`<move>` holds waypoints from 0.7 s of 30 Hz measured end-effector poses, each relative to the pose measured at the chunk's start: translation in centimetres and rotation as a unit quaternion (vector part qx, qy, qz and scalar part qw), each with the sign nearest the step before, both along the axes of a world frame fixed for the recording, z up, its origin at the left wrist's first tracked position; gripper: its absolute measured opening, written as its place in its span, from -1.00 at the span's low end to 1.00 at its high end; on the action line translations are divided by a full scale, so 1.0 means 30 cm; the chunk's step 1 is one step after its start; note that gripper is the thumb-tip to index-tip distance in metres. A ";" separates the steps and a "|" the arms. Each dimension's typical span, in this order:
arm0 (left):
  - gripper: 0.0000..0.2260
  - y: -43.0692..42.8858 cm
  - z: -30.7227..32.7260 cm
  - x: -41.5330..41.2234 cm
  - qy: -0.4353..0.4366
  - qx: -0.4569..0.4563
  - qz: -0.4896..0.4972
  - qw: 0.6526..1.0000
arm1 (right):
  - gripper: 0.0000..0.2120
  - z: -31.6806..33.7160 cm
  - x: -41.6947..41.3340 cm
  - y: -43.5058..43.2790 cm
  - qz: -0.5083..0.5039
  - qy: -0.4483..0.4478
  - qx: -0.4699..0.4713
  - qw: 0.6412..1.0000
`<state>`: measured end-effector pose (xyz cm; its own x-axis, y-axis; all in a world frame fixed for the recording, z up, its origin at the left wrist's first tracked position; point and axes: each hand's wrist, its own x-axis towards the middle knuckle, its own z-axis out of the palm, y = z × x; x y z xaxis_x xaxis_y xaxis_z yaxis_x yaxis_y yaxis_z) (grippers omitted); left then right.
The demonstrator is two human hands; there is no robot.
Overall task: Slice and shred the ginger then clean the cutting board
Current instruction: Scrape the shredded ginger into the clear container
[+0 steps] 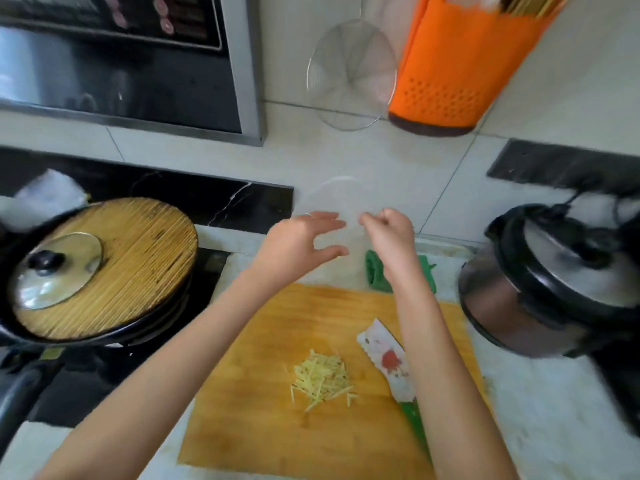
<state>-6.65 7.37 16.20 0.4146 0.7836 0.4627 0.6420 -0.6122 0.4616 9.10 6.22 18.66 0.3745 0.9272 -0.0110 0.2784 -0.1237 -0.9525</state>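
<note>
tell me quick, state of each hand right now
left hand: open, fingers spread above the board.
right hand: fingers curled; cannot tell whether it pinches anything.

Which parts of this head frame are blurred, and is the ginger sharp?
Head view: motion blur smears the rice cooker and wooden lid at the edges; the shredded ginger on the cutting board is fairly crisp; wide-angle bending tilts the orange holder.

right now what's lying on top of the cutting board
On the cutting board lie a pile of shredded ginger and a knife. The right forearm covers part of the knife's green handle.
</note>
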 end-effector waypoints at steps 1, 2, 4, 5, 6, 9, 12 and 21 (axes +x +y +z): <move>-0.58 -0.009 0.042 0.023 0.023 0.039 -0.005 0.999 | -0.65 0.045 0.023 -0.020 -0.004 -0.004 0.023 1.000; -0.57 -0.021 0.079 0.043 0.032 0.087 -0.010 0.996 | -0.64 0.089 0.042 -0.038 -0.009 -0.007 0.045 0.999; -0.55 -0.043 0.150 0.077 0.037 0.156 -0.024 0.987 | -0.64 0.164 0.083 -0.065 -0.015 -0.024 0.084 0.996; -0.55 -0.048 0.182 0.095 0.040 0.185 -0.029 0.981 | -0.65 0.196 0.105 -0.077 -0.018 -0.036 0.102 0.994; -0.58 -0.049 0.213 0.113 0.043 0.216 -0.031 0.975 | -0.65 0.227 0.124 -0.089 -0.019 -0.050 0.120 0.991; -0.70 -0.063 0.282 0.172 0.027 0.309 -0.040 0.950 | -0.65 0.272 0.177 -0.115 -0.022 -0.083 0.173 0.981; -0.72 -0.081 0.303 0.235 0.017 0.340 -0.030 0.940 | -0.75 0.283 0.227 -0.134 0.014 -0.043 0.215 0.976; -0.63 -0.121 0.348 0.311 -0.037 0.255 0.001 0.966 | 0.07 0.279 0.280 -0.182 0.168 -0.098 0.141 0.971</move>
